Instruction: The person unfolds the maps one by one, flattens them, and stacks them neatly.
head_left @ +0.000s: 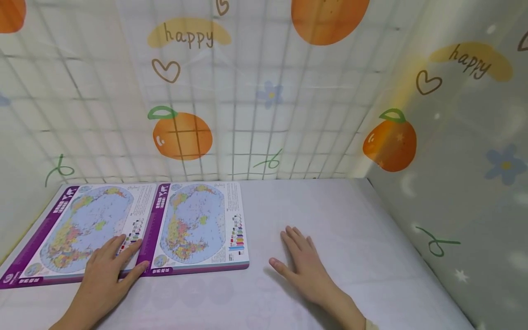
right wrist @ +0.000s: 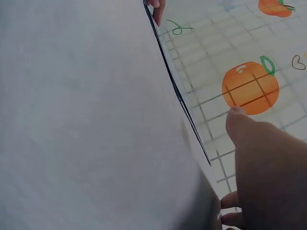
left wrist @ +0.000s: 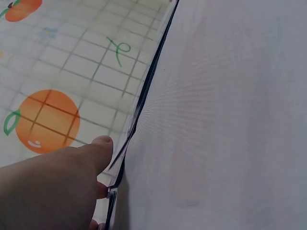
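Two thin boards printed with world maps lie side by side on the white table, each with a purple strip along its left side. My left hand (head_left: pixel 104 272) rests on the lower right of the left map board (head_left: pixel 88 208), its fingers spread. The thumb reaches the purple strip at the lower left corner of the right map board (head_left: pixel 194 220). In the left wrist view the left thumb (left wrist: pixel 103 148) shows beside a dark board edge. My right hand (head_left: pixel 307 270) is over the table to the right of the boards, fingers extended and holding nothing.
The table (head_left: pixel 321 206) has a white cover. Behind it stands a translucent curtain (head_left: pixel 247 123) printed with oranges, hearts and the word happy, with a wire grid showing through. Another curtain panel (head_left: pixel 462 192) borders the right side.
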Available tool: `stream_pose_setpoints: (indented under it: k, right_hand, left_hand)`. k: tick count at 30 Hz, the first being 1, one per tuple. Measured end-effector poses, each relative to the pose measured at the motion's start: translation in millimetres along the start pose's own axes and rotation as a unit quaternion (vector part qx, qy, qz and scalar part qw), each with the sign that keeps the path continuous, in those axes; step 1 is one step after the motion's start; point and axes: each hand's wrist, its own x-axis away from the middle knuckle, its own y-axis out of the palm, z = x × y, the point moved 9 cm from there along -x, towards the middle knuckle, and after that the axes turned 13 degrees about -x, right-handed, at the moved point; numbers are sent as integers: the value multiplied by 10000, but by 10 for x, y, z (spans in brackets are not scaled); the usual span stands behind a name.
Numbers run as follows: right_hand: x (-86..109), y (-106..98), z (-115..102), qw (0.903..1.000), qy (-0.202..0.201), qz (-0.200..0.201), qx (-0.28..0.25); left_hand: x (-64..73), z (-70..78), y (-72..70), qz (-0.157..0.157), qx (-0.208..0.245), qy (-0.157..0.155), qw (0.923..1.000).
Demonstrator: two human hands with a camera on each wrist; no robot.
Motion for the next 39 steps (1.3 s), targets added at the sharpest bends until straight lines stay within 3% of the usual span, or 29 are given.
stream_pose_setpoints:
  k: [11,21,39]
  right_hand:
    - [6,51,-103,10000,-10,-3,-18]
    - [-37,153,-166,9998,-89,-76,-144]
    - [-114,301,-295,9981,-303,-359,410]
  left_hand:
    - [-6,29,33,-83,271,-18,9996]
    - [-16,34,-13,199,312,25,9993]
    - [-18,16,17,281,414,70,9987]
